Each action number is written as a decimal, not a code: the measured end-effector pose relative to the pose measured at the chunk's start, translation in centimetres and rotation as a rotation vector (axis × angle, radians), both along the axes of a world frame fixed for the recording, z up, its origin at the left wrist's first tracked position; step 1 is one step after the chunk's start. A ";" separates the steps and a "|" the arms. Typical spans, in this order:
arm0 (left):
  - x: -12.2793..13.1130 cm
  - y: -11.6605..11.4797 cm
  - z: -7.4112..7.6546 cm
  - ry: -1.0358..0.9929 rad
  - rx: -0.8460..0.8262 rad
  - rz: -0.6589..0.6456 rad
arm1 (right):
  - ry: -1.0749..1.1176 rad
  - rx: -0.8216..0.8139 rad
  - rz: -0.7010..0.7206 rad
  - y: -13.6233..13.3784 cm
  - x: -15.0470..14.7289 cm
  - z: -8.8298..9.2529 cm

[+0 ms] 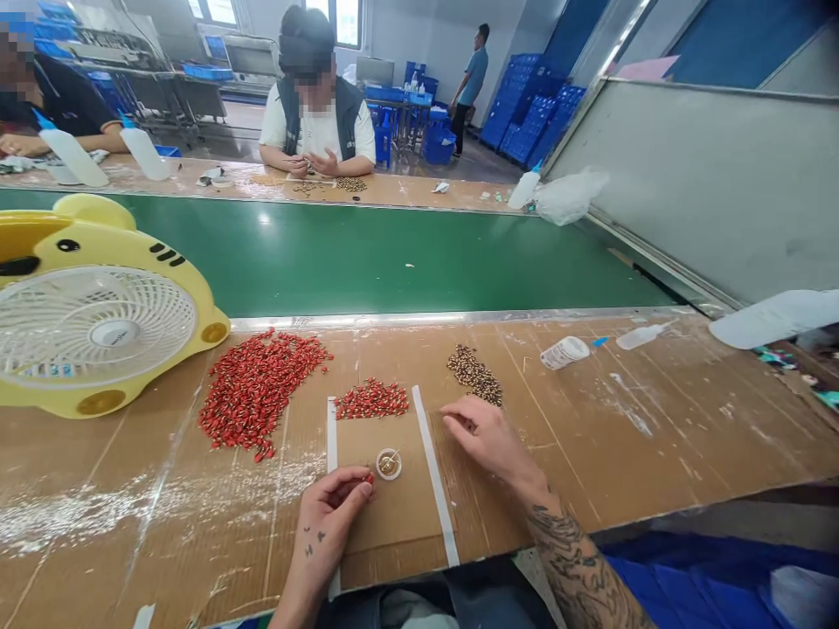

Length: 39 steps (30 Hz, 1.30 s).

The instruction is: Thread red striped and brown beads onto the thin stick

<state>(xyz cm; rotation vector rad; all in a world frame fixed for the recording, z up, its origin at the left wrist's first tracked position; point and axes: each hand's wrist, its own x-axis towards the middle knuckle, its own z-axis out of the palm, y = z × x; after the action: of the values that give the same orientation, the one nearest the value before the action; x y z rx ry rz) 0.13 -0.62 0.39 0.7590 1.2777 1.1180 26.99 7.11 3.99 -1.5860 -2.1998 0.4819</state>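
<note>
My left hand [331, 517] pinches a small red bead [370, 478] between thumb and forefinger, just left of a little white cap of glue [388, 464]. My right hand [481, 434] rests on the cardboard with fingers curled, its fingertips near a heap of small brown pieces [474, 374]; what they pinch is too small to see. A small pile of red beads [372, 400] lies between two white tape strips [433, 472], and a large pile of red beads [257, 389] spreads to the left.
A yellow desk fan [92, 314] lies at the left. A green conveyor belt [393, 258] runs beyond the cardboard-covered bench [655, 419]. A small white bottle [565, 352] and squeeze bottle [641, 335] lie right. Across the belt a person [318, 105] works on beads.
</note>
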 end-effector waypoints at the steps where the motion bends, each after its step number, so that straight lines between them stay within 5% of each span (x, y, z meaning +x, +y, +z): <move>1: 0.0 0.0 -0.1 0.005 0.000 -0.006 | -0.074 0.003 -0.007 0.3 1.1 0.2; 6: 0.1 0.2 -0.5 0.011 0.008 -0.014 | -0.194 -0.034 0.022 0.9 4.2 0.4; 18: -0.1 0.1 -0.5 -0.002 0.013 -0.027 | -0.218 -0.047 0.104 1.9 2.6 -0.5; 31: 1.7 -0.4 1.0 -0.081 0.057 -0.005 | 0.706 -0.413 0.120 -2.4 -3.3 -0.1; 39: 2.3 -0.5 3.1 -0.121 0.073 -0.035 | 0.770 -0.372 0.275 -3.2 -5.9 0.8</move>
<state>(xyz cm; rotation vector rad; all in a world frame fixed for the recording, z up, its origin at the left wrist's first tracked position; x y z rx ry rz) 2.42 -1.17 3.46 0.7541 1.1232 1.1697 21.10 3.95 4.83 -0.9772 -1.7661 1.3824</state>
